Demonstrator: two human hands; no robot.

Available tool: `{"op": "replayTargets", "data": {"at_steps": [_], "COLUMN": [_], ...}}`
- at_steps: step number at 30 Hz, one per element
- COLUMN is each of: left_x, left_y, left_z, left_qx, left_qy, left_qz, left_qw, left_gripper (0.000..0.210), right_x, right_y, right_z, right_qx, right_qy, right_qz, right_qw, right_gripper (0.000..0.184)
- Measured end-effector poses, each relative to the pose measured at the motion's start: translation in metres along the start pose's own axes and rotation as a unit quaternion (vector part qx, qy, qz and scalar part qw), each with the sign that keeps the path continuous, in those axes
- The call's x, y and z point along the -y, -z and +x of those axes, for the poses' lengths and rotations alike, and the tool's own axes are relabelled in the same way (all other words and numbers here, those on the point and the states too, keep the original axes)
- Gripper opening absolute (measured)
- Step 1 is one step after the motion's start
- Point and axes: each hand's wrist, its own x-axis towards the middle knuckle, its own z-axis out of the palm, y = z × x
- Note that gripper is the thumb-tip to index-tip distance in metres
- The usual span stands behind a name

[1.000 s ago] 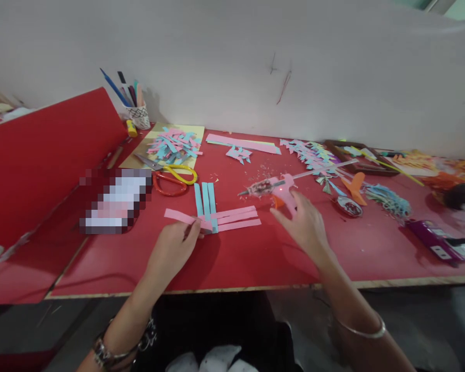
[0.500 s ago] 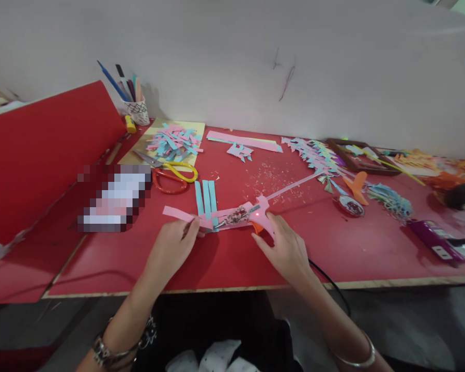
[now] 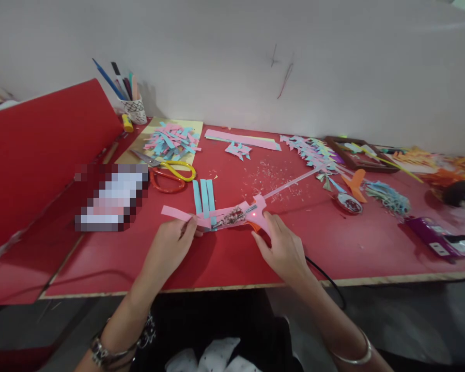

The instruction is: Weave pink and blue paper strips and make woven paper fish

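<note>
Fingers of the left hand (image 3: 170,248) pinch one end of a pink strip (image 3: 174,212), whose other end juts out to the left; three blue strips (image 3: 205,194) lie side by side on the red table (image 3: 232,274), running away from the person, with the pinched strip's right end at their near ends; fingers of the right hand (image 3: 284,250) are wrapped round the handle of a pink glue gun (image 3: 259,209), a small red light glowing on its body; its nozzle points left, at the near ends of the blue strips, close to the left fingertips; whether the tip touches paper, or the trigger is pressed, cannot be told; more pink paper shows beneath the barrel, and a translucent glue stick (image 3: 290,185) slants out behind, over pale crumbs (image 3: 261,178).

Beyond the left hand lie scissors (image 3: 178,168) with red and yellow handles, their blades reaching onto a yellow sheet (image 3: 196,126) that bears a heap of pink and blue paper pieces (image 3: 172,140); a patterned cup (image 3: 134,110) of pens stands behind, near the wall; well to the right sits a purple power strip (image 3: 426,237).
</note>
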Motion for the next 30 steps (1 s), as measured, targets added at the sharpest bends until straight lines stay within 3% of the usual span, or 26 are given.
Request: {"op": "replayTargets", "data": {"at_steps": [30], "left_x": [0.000], "left_y": [0.001], "left_z": [-0.001], "left_qx": [-0.001], "left_qy": [-0.010], "left_qz": [-0.001], "left_qw": [1.000], "left_gripper": [0.045], "right_x": [-0.018], "right_y": [0.012], "right_z": [-0.010], "right_qx": [-0.004], "right_qy": [-0.056], "right_qz": [-0.040], "right_qw": [0.998], "right_gripper": [0.035]}}
